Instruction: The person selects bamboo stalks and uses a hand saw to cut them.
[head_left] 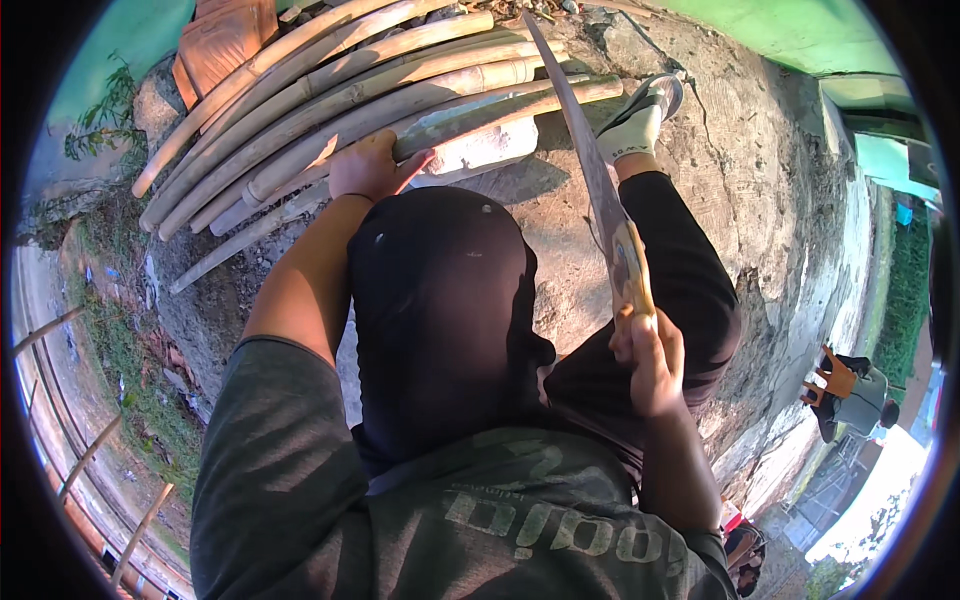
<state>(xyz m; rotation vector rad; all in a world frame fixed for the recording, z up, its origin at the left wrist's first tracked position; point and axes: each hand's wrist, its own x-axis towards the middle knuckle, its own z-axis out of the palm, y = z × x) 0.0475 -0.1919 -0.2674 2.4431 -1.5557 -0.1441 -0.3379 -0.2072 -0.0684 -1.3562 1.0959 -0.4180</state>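
My right hand (655, 365) is closed round the wooden handle of a handsaw (585, 130). Its long, tapering blade points up and away, clear of the bamboo. At the far left, my left hand (365, 168) grips a bamboo pole (510, 112), thumb stretched along its side. That pole rests on a pale stone block (485, 150). Other bamboo poles (330, 95) lie side by side beyond and left of my left hand. My raised left knee (445, 300), in black trousers, fills the middle between my arms and hides the ground beneath it.
My right foot (645, 115), in a sock and sandal, stands beside the block on rough concrete ground (760, 200). An orange-brown object (225, 50) lies behind the poles. Grass (150, 370) edges the left side. Another person (860, 395) is far off at the right.
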